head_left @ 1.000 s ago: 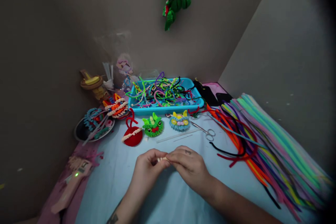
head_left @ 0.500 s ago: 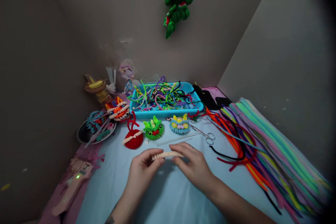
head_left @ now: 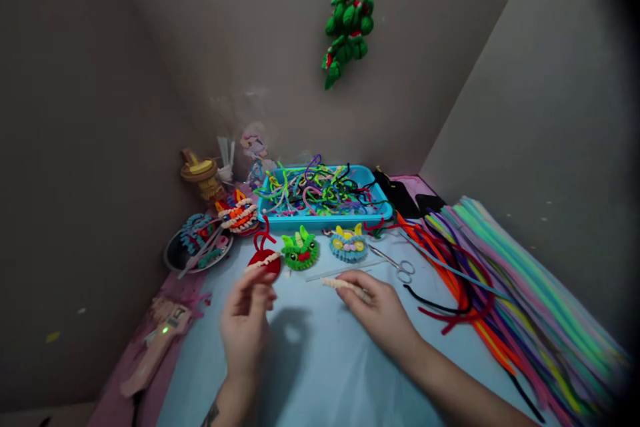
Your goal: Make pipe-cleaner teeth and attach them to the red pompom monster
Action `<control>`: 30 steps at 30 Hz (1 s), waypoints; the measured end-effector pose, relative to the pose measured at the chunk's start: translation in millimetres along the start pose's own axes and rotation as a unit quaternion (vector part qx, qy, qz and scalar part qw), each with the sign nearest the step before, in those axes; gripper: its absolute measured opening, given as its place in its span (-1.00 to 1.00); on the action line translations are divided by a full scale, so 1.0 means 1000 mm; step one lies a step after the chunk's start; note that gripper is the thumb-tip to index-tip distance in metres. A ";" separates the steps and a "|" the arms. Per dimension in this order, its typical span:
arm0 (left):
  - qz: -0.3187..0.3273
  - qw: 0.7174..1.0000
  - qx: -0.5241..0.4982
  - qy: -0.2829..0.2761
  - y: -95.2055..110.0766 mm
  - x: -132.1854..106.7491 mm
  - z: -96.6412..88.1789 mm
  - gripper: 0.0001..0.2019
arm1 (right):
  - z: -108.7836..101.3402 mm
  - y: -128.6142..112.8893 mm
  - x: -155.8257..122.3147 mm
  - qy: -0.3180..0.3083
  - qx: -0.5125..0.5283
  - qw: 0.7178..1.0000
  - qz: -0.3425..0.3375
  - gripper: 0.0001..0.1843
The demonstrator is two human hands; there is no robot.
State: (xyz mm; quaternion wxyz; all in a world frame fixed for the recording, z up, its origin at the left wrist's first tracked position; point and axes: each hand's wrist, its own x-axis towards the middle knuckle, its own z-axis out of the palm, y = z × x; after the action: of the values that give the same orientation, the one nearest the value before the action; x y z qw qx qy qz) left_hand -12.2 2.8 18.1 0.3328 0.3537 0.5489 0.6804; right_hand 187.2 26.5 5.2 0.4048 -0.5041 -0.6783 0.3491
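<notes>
My right hand (head_left: 376, 307) grips a short cream coiled pipe cleaner (head_left: 336, 284), whose free end sticks out to the left above the blue table cover. My left hand (head_left: 246, 323) is raised beside it, fingers loosely curled, holding nothing, just in front of a red round pipe-cleaner figure (head_left: 264, 259). A green figure (head_left: 300, 251) and a blue-and-yellow figure (head_left: 349, 245) lie just beyond the hands. A thin white stick (head_left: 345, 269) lies between the figures and my right hand.
A blue tray (head_left: 320, 219) of tangled pipe cleaner scraps sits at the back. Small scissors (head_left: 397, 263) lie right of the figures. Long coloured pipe cleaners (head_left: 505, 287) fill the right side. A dark bowl (head_left: 185, 257) and a glue gun (head_left: 155, 347) are on the left.
My left hand let go of the cream coil and drew back to the left and up. The right hand keeps the coil. The view tilted slightly.
</notes>
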 end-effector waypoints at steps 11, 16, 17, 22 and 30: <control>-0.272 0.922 -0.126 0.244 -0.007 0.025 -0.015 -0.72 | 0.065 -0.016 0.036 -0.218 0.040 0.973 -0.062 -0.82; -0.297 0.915 -0.171 0.214 -0.009 0.035 -0.020 -0.72 | 0.095 -0.012 0.050 -0.214 0.095 0.972 0.002 -0.86; -0.300 0.914 -0.176 0.209 -0.009 0.038 -0.020 -0.72 | 0.095 -0.011 0.051 -0.215 0.101 0.971 0.012 -0.87; -0.311 0.920 -0.194 0.141 -0.011 0.043 -0.017 -0.76 | 0.092 -0.006 0.057 -0.208 0.112 0.972 0.009 -0.88; -0.295 0.932 -0.208 0.033 -0.012 0.036 -0.013 -0.83 | 0.092 -0.005 0.052 -0.191 0.151 0.970 -0.027 -0.89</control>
State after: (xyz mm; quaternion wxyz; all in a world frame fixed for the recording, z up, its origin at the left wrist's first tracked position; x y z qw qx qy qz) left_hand -41.4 28.7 8.6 0.5661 0.0761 0.4858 0.6617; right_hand 93.7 69.5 -19.1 0.3483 -0.3430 -0.6956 0.5265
